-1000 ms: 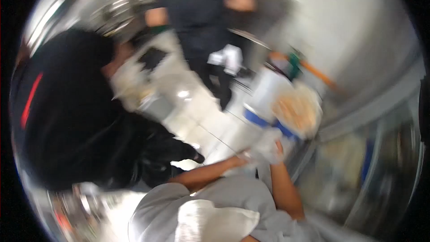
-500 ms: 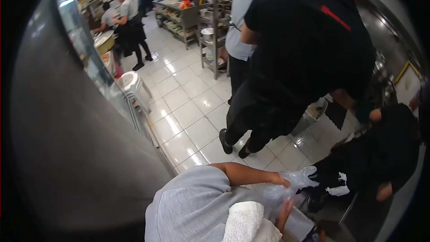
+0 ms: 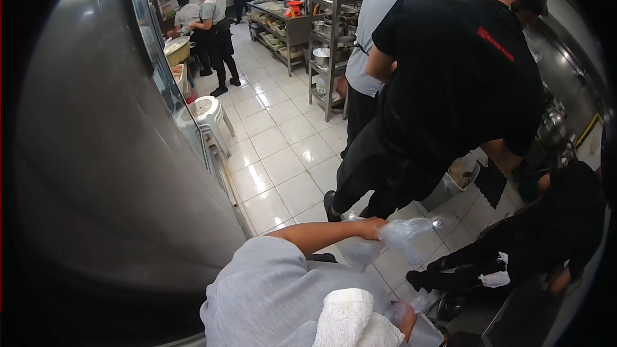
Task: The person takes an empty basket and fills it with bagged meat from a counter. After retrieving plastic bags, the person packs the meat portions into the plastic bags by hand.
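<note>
My left hand (image 3: 371,228) is closed on a clear plastic bag (image 3: 409,236), which hangs crumpled to both sides of the fingers. Lower down, near the bottom of the view, my right hand (image 3: 406,316) is partly hidden behind a white towel (image 3: 347,321) on my shoulder. More clear plastic (image 3: 414,300) shows against the fingers of that hand, which look bent round it. A pale container (image 3: 426,333) is just beside and below it.
A person in black (image 3: 450,71) stands close ahead, beside a person in grey. Another person in dark clothes (image 3: 527,225) is at the right. A white stool (image 3: 207,110), a metal shelf (image 3: 334,45) and a grey bin (image 3: 453,183) stand on the tiled floor (image 3: 283,160).
My hands have moved apart, the left one up and leftward with the bag, the right one downward. The view swung round from the first frame and has since shifted slightly.
</note>
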A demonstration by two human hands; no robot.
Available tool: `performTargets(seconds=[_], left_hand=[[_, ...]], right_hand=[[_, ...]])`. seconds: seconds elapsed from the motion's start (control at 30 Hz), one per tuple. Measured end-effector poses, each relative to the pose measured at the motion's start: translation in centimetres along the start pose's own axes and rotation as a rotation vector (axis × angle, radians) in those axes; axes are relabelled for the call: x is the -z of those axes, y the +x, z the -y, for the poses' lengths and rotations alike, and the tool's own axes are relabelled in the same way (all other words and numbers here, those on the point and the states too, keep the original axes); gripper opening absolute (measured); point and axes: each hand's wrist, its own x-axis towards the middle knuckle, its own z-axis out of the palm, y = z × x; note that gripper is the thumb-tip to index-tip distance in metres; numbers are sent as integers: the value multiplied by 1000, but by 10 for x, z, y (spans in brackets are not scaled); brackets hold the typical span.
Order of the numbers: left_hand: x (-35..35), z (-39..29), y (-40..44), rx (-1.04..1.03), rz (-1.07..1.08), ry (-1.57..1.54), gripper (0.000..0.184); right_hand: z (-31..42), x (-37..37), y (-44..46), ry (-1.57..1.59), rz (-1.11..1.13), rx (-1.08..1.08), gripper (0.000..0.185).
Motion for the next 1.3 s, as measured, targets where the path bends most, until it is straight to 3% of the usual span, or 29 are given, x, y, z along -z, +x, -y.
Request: performTargets(seconds=[0.07, 0.13, 0.27, 0.4, 0.5, 0.7, 0.77, 0.87, 0.9, 1.0, 1.07, 1.1, 1.13, 1.17, 1.2, 1.23, 1.27, 1.3], left_hand=[[3, -16, -14, 109, 12, 98, 40], [-5, -36, -24, 300, 268, 316, 46], [-70, -30, -45, 177, 517, 333, 50], [-99, -21, -53, 399, 397, -23, 59], [-98, -22, -47, 523, 511, -118, 59], [-118, -25, -31, 592, 668, -120, 60], [-129, -27, -26, 737, 377, 32, 52], [-110, -49, -6, 824, 405, 66, 62], [-110, -42, -3, 704, 490, -38, 59], [-139, 15, 12, 628, 650, -182, 57], [-166, 48, 18, 578, 835, -97, 46], [-178, 57, 18, 640, 829, -23, 48], [-195, 58, 34, 823, 1021, -23, 52], [-210, 78, 29, 616, 893, -101, 50], [-175, -10, 62, 577, 918, 47, 45], [-198, 43, 61, 313, 817, -388, 38], [-181, -15, 84, 566, 820, -195, 41], [-191, -5, 95, 564, 838, -164, 38]], right_hand=[[-15, 4, -1, -68, -72, -56, 45], [-31, 11, 3, -143, -109, -98, 45], [-43, 20, -1, -258, -160, -135, 44], [-46, 34, -1, -348, -195, -143, 44], [-55, 45, -5, -392, -232, -145, 44], [-94, 88, -20, -473, -337, -159, 44], [-116, 104, -30, -494, -386, -181, 44], [-143, 123, -42, -525, -465, -236, 44], [-161, 129, -45, -535, -494, -261, 43], [-231, 121, -80, -569, -588, -362, 43], [-288, 112, -97, -682, -626, -436, 43], [-317, 106, -104, -725, -653, -457, 43], [-315, 98, -117, -575, -551, -536, 62], [-304, 84, -128, -551, -655, -441, 67], [-250, 65, -140, -479, -618, -587, 68], [-293, 69, -128, -474, -771, -397, 68], [-255, 55, -135, -552, -818, -487, 69], [-223, 44, -142, -476, -884, -559, 69]])
